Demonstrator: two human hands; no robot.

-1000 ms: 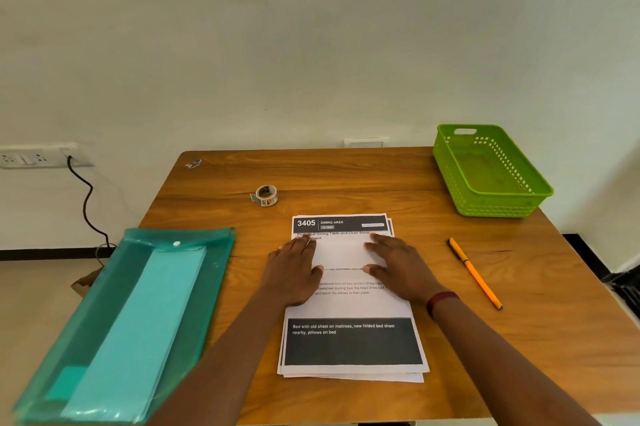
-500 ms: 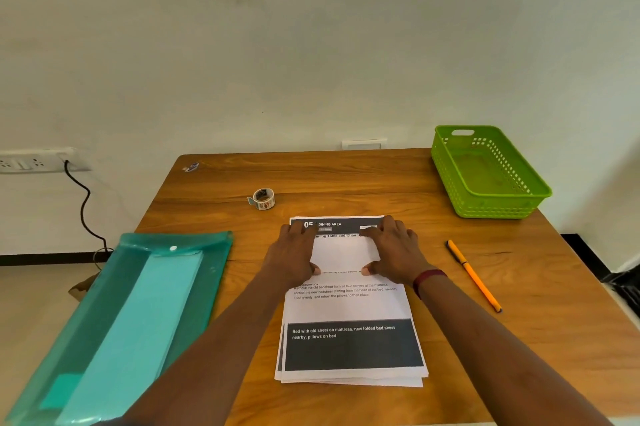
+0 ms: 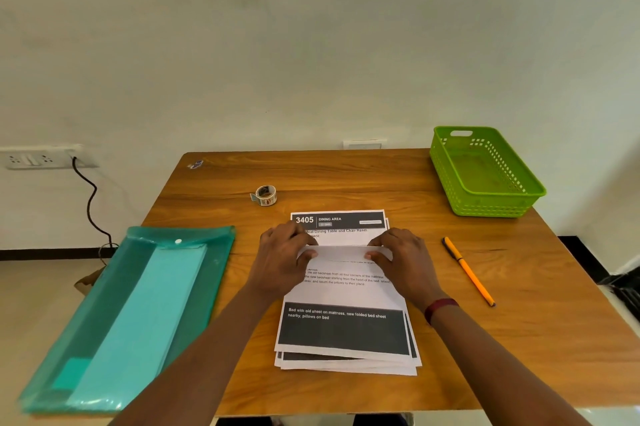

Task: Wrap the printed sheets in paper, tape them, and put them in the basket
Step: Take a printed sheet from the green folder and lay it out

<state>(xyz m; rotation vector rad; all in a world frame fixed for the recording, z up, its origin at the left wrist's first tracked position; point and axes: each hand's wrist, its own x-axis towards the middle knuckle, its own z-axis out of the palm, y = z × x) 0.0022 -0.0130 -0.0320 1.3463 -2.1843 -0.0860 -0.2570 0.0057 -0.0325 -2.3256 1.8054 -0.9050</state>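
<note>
**A:** What are the 2 hands doing?

**B:** The left hand (image 3: 282, 257) and the right hand (image 3: 403, 259) sit on the upper half of the printed sheets (image 3: 346, 297). Each pinches 1 end of a raised white ridge of paper between thumb and curled fingers. I can't tell if that ridge is the top sheet alone or several.

**A:** And the stack itself?

**B:** It lies flat on the wooden table (image 3: 346, 176), in front of the person. The lower sheets fan out slightly at the near edge, so the pile isn't squared.

**A:** How will it handle?

**B:** I'd say it is light and limp, and the loose sheets look likely to slide over one another. It should crease wherever it's pinched. I'd square it first, then hold it at both long edges and not by 1 corner.

**A:** What's around it?

**B:** The tape roll (image 3: 266, 195) is just beyond the stack and an orange pen (image 3: 467, 271) lies to the right. The teal plastic folder (image 3: 86, 321) on the left holds pale teal paper (image 3: 145, 314), probably the wrap. The green basket (image 3: 485, 207) sits at the far right corner, well apart.
</note>
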